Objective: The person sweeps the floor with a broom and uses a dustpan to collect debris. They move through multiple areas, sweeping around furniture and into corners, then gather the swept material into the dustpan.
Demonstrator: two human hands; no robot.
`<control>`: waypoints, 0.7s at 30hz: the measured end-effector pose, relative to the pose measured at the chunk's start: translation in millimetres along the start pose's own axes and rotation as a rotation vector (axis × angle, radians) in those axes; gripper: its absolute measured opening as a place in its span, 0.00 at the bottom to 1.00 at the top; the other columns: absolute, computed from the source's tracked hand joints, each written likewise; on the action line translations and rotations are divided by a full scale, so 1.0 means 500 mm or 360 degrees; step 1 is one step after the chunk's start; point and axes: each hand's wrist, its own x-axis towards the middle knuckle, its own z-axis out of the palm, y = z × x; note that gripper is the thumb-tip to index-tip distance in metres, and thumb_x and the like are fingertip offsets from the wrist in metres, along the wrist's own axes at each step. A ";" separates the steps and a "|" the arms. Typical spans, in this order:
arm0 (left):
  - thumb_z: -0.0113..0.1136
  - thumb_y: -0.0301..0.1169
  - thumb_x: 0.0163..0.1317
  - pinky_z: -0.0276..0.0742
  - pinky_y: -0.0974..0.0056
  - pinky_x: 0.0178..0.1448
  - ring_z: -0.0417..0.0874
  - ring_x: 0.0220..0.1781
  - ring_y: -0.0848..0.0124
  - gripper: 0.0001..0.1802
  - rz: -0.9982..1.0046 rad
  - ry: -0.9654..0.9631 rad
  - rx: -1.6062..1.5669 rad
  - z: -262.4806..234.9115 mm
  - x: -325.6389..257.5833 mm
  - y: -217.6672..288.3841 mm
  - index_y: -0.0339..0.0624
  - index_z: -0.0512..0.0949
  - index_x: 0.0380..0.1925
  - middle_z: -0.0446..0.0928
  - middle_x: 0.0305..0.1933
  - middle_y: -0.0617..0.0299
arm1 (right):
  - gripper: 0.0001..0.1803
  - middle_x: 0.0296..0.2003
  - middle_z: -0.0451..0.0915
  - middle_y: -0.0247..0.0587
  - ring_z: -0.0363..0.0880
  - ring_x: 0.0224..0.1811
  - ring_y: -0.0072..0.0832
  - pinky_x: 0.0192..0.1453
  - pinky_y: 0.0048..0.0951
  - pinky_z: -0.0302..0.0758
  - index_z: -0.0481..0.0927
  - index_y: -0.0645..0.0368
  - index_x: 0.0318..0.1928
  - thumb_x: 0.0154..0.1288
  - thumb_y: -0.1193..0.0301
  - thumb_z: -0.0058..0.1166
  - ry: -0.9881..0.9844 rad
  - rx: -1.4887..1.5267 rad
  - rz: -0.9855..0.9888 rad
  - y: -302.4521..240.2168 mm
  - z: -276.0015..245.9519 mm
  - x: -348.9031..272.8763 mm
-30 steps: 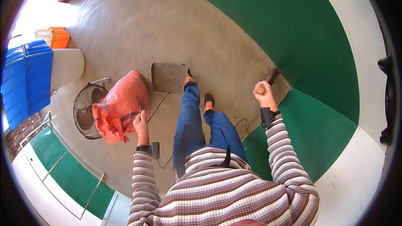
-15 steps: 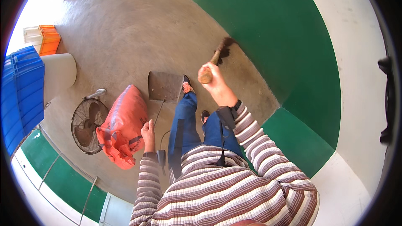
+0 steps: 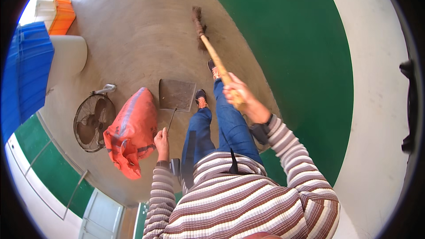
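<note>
1. My right hand [image 3: 239, 94] is closed around the broom [image 3: 211, 51] handle, so its bristles reach the floor [image 3: 133, 31] ahead.
2. My left hand [image 3: 162, 140] grips the thin handle of the dustpan [image 3: 177, 94], which lies flat beside the orange sack [image 3: 132, 130].

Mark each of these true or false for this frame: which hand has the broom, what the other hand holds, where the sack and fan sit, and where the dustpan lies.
1. The right hand grips the broom by its wooden handle. True.
2. The broom's bristles rest on the green floor. False: they touch the bare grey concrete floor.
3. The left hand holds the thin handle of the dustpan. True.
4. The orange sack lies to the person's right. False: it lies at their left, beside the fan.
5. The fan hangs on a wall. False: it rests on the floor.
</note>
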 end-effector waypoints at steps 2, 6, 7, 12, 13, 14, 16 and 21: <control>0.55 0.40 0.63 0.53 0.71 0.24 0.56 0.19 0.81 0.23 -0.0033 0.0046 -0.0072 0.007 0.016 0.013 0.38 0.68 0.13 0.59 0.15 0.72 | 0.46 0.23 0.70 0.37 0.67 0.15 0.21 0.16 0.24 0.67 0.37 0.41 0.71 0.57 0.77 0.47 -0.0052 -0.0051 0.0046 -0.057 -0.045 -0.044; 0.56 0.41 0.62 0.53 0.71 0.23 0.56 0.19 0.81 0.23 -0.0086 0.0148 -0.0038 0.029 0.037 0.058 0.39 0.69 0.13 0.58 0.14 0.72 | 0.48 0.24 0.71 0.39 0.69 0.16 0.23 0.18 0.28 0.71 0.34 0.37 0.70 0.57 0.76 0.48 0.0175 -0.0386 0.0062 -0.173 -0.083 0.009; 0.56 0.41 0.62 0.52 0.70 0.23 0.56 0.19 0.82 0.23 -0.0168 0.0143 -0.0065 0.039 0.041 0.073 0.40 0.68 0.13 0.58 0.14 0.73 | 0.48 0.23 0.71 0.39 0.70 0.16 0.23 0.18 0.29 0.72 0.33 0.37 0.70 0.57 0.76 0.48 0.0251 -0.0390 0.0054 -0.189 -0.075 0.039; 0.55 0.41 0.63 0.50 0.70 0.22 0.54 0.19 0.82 0.23 -0.0149 0.0229 -0.0057 0.075 0.054 0.147 0.40 0.67 0.12 0.56 0.14 0.73 | 0.52 0.21 0.72 0.40 0.72 0.15 0.28 0.18 0.32 0.73 0.27 0.36 0.69 0.56 0.78 0.48 0.0250 -0.0454 0.0140 -0.183 0.030 0.150; 0.55 0.40 0.63 0.50 0.70 0.22 0.54 0.19 0.82 0.23 -0.0169 0.0245 -0.0056 0.078 0.056 0.160 0.40 0.67 0.12 0.56 0.15 0.73 | 0.51 0.21 0.72 0.39 0.72 0.16 0.27 0.18 0.32 0.73 0.28 0.36 0.70 0.56 0.78 0.48 0.0205 -0.0470 0.0106 -0.186 0.042 0.148; 0.55 0.40 0.63 0.50 0.70 0.22 0.54 0.19 0.82 0.23 -0.0179 0.0263 -0.0060 0.084 0.062 0.171 0.40 0.67 0.12 0.56 0.15 0.73 | 0.51 0.22 0.72 0.39 0.72 0.17 0.26 0.18 0.31 0.73 0.29 0.37 0.70 0.56 0.77 0.48 0.0154 -0.0473 0.0188 -0.191 0.053 0.143; 0.55 0.40 0.63 0.50 0.70 0.22 0.54 0.19 0.82 0.23 -0.0192 0.0291 -0.0103 0.095 0.070 0.187 0.41 0.67 0.12 0.56 0.15 0.73 | 0.49 0.22 0.72 0.37 0.72 0.17 0.25 0.18 0.30 0.72 0.32 0.38 0.70 0.56 0.77 0.48 0.0054 -0.0555 0.0251 -0.235 0.051 0.125; 0.55 0.40 0.64 0.51 0.71 0.22 0.55 0.19 0.82 0.22 -0.0236 0.0334 -0.0140 0.117 0.080 0.222 0.41 0.67 0.13 0.58 0.15 0.74 | 0.48 0.23 0.72 0.40 0.72 0.17 0.24 0.17 0.25 0.73 0.39 0.47 0.71 0.53 0.82 0.48 -0.0196 -0.0865 0.0182 -0.401 0.052 0.138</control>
